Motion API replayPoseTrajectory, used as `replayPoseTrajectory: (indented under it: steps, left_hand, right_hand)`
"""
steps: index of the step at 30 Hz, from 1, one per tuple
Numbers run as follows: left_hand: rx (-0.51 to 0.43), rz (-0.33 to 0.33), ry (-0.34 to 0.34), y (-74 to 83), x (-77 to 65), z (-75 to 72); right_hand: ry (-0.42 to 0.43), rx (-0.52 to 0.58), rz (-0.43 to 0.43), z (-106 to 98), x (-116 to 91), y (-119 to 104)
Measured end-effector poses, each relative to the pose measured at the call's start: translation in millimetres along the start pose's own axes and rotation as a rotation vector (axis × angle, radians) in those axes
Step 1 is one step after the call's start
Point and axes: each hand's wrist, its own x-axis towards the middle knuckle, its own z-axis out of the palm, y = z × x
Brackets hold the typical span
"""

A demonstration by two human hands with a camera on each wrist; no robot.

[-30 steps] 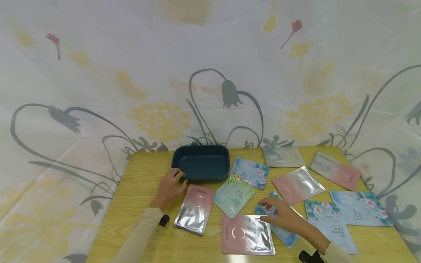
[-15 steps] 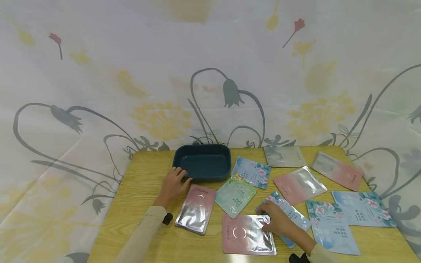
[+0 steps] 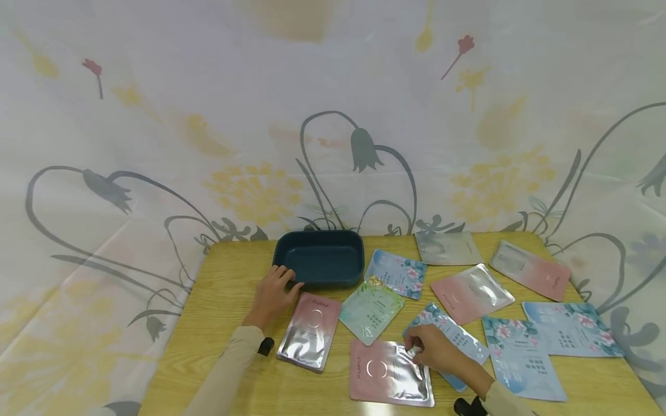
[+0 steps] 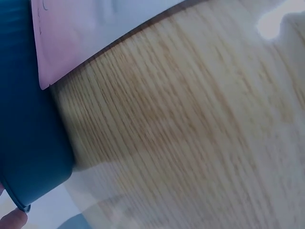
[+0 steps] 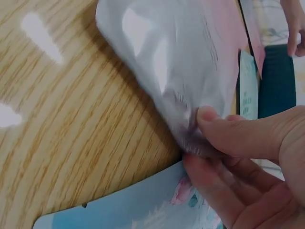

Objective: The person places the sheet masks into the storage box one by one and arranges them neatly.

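Note:
My right hand (image 3: 430,348) pinches the top right corner of a pink and silver foil sachet, a face mask packet (image 3: 387,372), near the front of the table. In the right wrist view, thumb and fingers (image 5: 214,126) squeeze that corner, which is bent and creased. A blue floral packet (image 3: 460,338) lies partly under this hand. At the left front corner of a dark blue basin (image 3: 318,283), my left hand (image 3: 273,294) grips the rim, fingers over the edge. Only its fingertips (image 4: 13,219) show at the rim in the left wrist view.
Another pink and silver packet (image 3: 310,332) lies in front of the basin, beside a green one (image 3: 372,311). Several more packets, such as a grey one (image 3: 448,248) and a pink one (image 3: 472,293), spread over the right side of the wooden table (image 3: 208,335). A printed curtain (image 3: 333,115) hangs behind.
My right hand has come down from over the blue floral packet onto the corner of the pink and silver mask packet and now pinches it. The left hand stays at the basin.

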Motion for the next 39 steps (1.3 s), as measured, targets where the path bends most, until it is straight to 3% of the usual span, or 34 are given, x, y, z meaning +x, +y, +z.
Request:
replayPoseTrajectory:
  steps: [5,18,24,39]
  left_hand:
    - [-0.001,0.001,-0.029,0.7,1.3,-2.8]
    - [0.001,-0.047,-0.048,2.3,-0.7,-3.3]
    - [0.014,-0.036,-0.023,-0.5,1.4,-1.7]
    - [-0.01,-0.038,-0.005,2.2,3.2,-4.8]
  right_hand:
    - [-0.019,0.05,-0.036,-2.7,-2.8,2.4]
    - [-0.075,0.308,0.065,-16.1,-18.2,6.2]
    - [-0.099,0.419,0.115,-30.2,-26.9,9.9]
    - [-0.078,0.529,0.146,-76.3,-32.6,3.4]
